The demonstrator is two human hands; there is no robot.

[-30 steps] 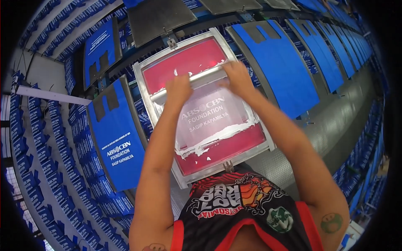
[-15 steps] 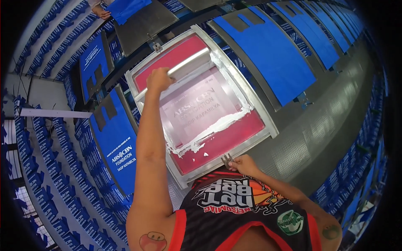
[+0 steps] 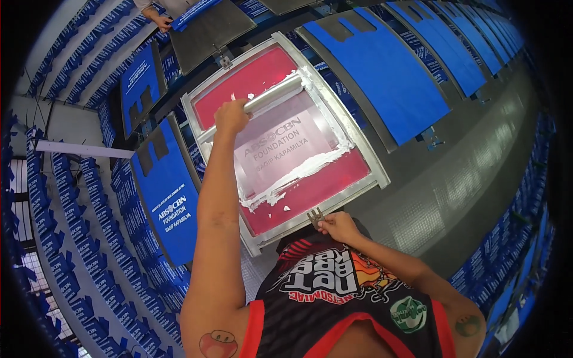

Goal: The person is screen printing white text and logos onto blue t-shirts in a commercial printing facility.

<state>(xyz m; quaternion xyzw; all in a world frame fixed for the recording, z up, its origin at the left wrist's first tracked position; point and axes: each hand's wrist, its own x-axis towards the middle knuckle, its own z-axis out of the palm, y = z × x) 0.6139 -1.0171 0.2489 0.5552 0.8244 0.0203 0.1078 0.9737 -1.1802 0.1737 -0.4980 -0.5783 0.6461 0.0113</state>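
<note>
L fingers (image 3: 240, 107) round silver bar (image 3: 274, 97) across scrn (image 3: 313, 195), R fingers (image 3: 328, 225) on btm clip (image 3: 314, 216)

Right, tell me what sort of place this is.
Probably a screen-printing workshop: the left hand grips a squeegee on a framed red screen smeared with white paste, blue sheets lie on boards in a row, and printed blue pieces line the left side.
</note>
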